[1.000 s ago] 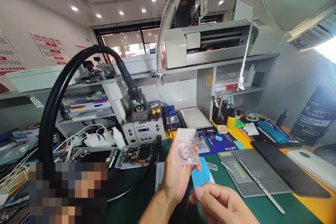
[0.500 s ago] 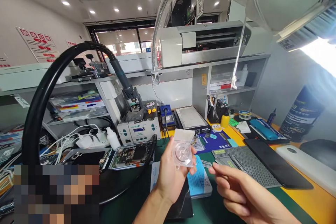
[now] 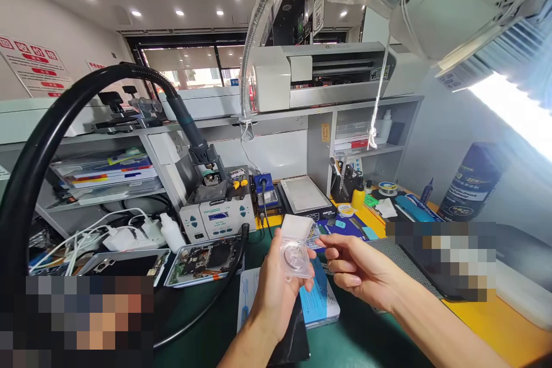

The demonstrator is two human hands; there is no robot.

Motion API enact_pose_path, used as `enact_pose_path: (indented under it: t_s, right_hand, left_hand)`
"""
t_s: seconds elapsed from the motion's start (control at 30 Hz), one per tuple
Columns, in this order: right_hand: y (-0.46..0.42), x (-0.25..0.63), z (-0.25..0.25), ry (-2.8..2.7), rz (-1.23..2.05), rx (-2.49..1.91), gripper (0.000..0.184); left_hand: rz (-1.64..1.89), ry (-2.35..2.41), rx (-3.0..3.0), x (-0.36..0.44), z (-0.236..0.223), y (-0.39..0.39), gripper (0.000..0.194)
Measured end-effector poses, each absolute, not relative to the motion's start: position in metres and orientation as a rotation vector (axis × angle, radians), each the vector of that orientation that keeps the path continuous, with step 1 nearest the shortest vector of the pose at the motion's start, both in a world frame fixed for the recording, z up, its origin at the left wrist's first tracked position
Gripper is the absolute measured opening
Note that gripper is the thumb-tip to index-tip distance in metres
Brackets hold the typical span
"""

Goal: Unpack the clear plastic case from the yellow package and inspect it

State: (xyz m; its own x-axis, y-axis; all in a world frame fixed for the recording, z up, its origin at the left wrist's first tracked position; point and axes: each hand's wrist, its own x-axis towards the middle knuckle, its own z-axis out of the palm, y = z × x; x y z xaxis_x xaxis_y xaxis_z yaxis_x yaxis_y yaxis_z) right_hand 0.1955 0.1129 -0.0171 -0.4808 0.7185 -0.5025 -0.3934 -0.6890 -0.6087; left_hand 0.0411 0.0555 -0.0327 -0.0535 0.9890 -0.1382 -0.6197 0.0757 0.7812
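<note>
A small clear plastic case (image 3: 295, 260) rests in my left hand (image 3: 272, 290), its lid standing raised and a round ring-like shape visible inside. The thumb and fingers of that hand grip the case's sides. Just right of the case is my right hand (image 3: 364, 270), with thumb and forefinger pinched and the other fingers curled. Whatever the pinch holds, if anything, is too small to make out. Beneath both hands, a blue and white box (image 3: 321, 299) and a black flat device (image 3: 293, 336) lie on the green mat (image 3: 366, 339).
A rework station (image 3: 218, 218) with a thick black hose stands at the left, behind an open device (image 3: 202, 261) showing circuit boards. A yellow bottle (image 3: 357, 198) and a large dark can (image 3: 470, 181) stand at the right. A lamp (image 3: 487, 63) hangs above.
My right hand has moved left and up, closer to the case. My left hand still holds the case. The whole view has shifted slightly to the right.
</note>
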Motion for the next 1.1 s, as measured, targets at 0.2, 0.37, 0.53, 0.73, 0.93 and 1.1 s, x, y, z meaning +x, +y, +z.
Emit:
enact_pose_path:
  t_s: [0.2, 0.37, 0.53, 0.73, 0.93, 1.1]
  right_hand:
    - [0.113, 0.195, -0.018, -0.552, 2.15, -1.049, 0.02]
    - [0.113, 0.19, -0.012, -0.658, 2.079, -1.098, 0.021]
    - [0.105, 0.181, -0.012, -0.915, 1.886, -1.231, 0.018]
    - [0.094, 0.173, -0.011, -1.345, 1.578, -1.339, 0.034]
    - [0.092, 0.166, -0.008, -1.729, 1.305, -1.216, 0.039]
    - [0.087, 0.159, -0.001, -1.921, 1.152, -1.198, 0.043]
  left_hand:
    - [1.456, 0.831, 0.572, 0.04, -0.032, 0.056, 0.049]
    - [1.436, 0.866, 0.614, 0.043, -0.034, 0.055, 0.054]
    - [1.448, 0.934, 0.644, 0.044, -0.035, 0.056, 0.056]
    - [1.454, 0.98, 0.657, 0.045, -0.04, 0.057, 0.063]
    - [1.455, 1.025, 0.664, 0.044, -0.042, 0.056, 0.063]
    - [1.458, 1.06, 0.69, 0.044, -0.042, 0.055, 0.065]
